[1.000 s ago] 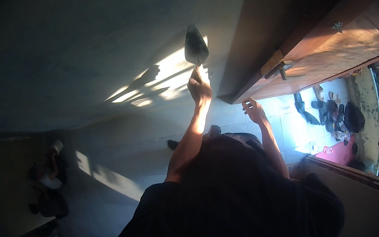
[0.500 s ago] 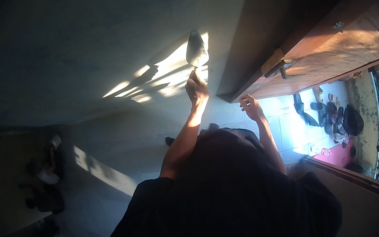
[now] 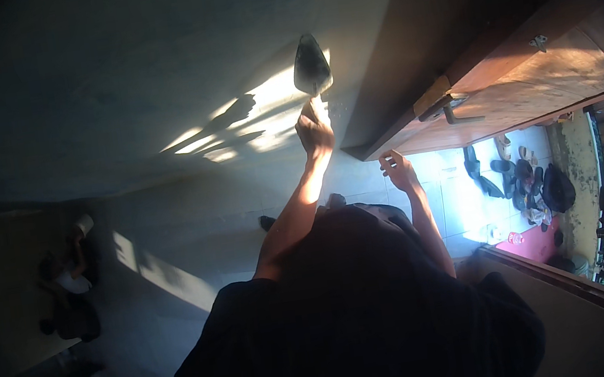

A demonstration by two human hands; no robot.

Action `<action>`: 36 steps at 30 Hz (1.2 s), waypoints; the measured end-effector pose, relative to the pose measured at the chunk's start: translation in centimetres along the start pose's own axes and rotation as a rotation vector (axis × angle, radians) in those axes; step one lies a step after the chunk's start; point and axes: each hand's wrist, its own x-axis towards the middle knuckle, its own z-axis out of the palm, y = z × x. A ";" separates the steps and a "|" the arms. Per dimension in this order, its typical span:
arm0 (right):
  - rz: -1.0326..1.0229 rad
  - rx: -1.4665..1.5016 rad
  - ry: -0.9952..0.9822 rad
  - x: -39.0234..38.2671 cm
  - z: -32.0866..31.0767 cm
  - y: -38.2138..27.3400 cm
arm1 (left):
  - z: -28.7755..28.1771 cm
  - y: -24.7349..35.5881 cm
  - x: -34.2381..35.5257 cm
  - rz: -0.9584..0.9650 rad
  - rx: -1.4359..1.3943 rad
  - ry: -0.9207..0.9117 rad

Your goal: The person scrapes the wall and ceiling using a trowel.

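Note:
My left hand [image 3: 314,129] is closed round the handle of a pointed trowel [image 3: 311,66]. The grey blade points up and lies against or just in front of the wall [image 3: 178,75]; I cannot tell whether it touches. Sunlight falls on the wall around the blade, and the shadow of a hand and arm shows there too. Lower and to the right, my right hand [image 3: 398,170] hangs near the bottom edge of the wooden door [image 3: 520,92]. Its fingers are loosely bent and apart, with nothing visible in them.
The door on the right has a handle [image 3: 464,118]. Beyond it, several shoes [image 3: 525,180] lie on the tiled floor [image 3: 168,223] near a pink mat [image 3: 534,247]. At the far left a person [image 3: 72,282] sits low, dimly lit.
My left hand has moved the trowel a little upward along the wall, and the blade now looks darker. My right hand has hardly moved.

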 end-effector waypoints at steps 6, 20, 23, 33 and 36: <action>0.050 -0.003 0.035 -0.5 -0.1 1.2 | 0.5 -1.3 -1.3 -0.025 -0.095 -0.023; 0.001 0.000 0.025 -0.6 0.8 2.0 | -0.8 0.0 -1.7 -0.025 -0.092 -0.023; 0.046 0.009 0.025 -0.7 0.6 1.4 | 0.0 -0.1 -2.1 -0.044 -0.073 0.015; 0.030 -0.007 0.022 -1.0 0.8 2.0 | -1.1 0.4 -1.3 -0.033 -0.022 0.023; -0.014 0.017 0.014 -0.3 0.4 1.7 | -2.2 4.5 0.3 -0.072 -0.160 -0.071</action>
